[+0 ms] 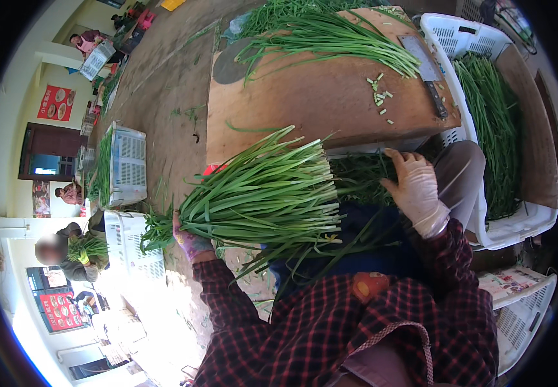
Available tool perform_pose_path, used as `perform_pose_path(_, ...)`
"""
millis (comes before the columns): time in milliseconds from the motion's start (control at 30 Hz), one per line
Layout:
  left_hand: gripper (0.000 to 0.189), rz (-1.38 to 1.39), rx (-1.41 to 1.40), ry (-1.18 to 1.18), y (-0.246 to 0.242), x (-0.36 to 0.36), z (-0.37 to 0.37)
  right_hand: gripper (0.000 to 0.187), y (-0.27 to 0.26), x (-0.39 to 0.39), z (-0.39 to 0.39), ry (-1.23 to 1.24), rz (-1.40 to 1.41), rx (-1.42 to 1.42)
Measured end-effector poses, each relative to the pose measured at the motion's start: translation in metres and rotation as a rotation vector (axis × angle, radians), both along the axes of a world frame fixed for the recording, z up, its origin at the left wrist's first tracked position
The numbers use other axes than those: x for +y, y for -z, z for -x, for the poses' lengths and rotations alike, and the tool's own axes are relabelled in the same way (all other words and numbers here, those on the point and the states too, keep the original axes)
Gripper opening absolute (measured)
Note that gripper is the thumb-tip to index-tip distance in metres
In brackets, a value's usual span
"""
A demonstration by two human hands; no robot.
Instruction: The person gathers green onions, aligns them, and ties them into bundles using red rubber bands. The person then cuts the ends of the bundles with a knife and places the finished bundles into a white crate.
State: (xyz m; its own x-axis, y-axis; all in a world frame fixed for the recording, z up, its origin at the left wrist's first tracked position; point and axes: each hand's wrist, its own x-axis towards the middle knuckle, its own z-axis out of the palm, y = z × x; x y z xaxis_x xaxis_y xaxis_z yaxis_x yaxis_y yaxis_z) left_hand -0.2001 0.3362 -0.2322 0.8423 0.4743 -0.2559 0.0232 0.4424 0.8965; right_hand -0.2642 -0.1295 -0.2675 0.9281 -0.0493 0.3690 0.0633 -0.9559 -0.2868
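My left hand [193, 241], in a flower-patterned glove, grips a thick bunch of garlic chives [269, 193] near its leafy end. The pale cut stalk ends point right, and some loose leaves droop below over my lap. To the right of the stalks is my right hand [413, 189] in a whitish thin glove, thumb and fingers apart, with no bunch in it. Loose dark green leaves [363, 174] lie below its fingertips, beside my knee. Whether the fingertips touch a leaf is hard to tell.
A wooden board [298, 101] ahead bears another chive bundle [337, 46], a cleaver [421, 60] and cut stalk bits [379, 96]. On the right stands a white crate [477, 145] of greens. More crates [129, 164] and a co-worker [78, 251] holding greens are at left.
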Motion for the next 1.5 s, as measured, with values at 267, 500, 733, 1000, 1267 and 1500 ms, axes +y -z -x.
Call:
perform_pose_path(267,0.043,0.103,-0.077,0.019,0.008,0.009,-0.004,0.031,0.008,0.098,-0.035,-0.242,-0.589,0.035)
perform_pose_path(500,0.049,0.03,-0.111,0.011,0.015,0.012,0.021,0.014,-0.049,0.082,0.026,-0.646,-0.876,-0.119)
perform_pose_path(733,0.051,0.087,-0.09,0.036,0.013,-0.003,0.019,0.02,-0.057,0.007,0.026,-0.214,-0.412,0.084)
perform_pose_path(1000,0.052,0.075,-0.14,0.063,0.018,-0.006,0.014,0.032,0.009,0.106,-0.054,-0.126,-0.435,-0.149)
perform_pose_path(1267,0.045,0.098,-0.133,0.011,0.033,0.013,0.022,0.02,0.004,0.124,-0.029,-0.407,-1.157,0.114)
perform_pose_path(1500,0.044,0.095,-0.177,0.027,0.065,0.039,0.031,0.021,-0.039,0.015,0.022,-0.762,-1.575,0.699)
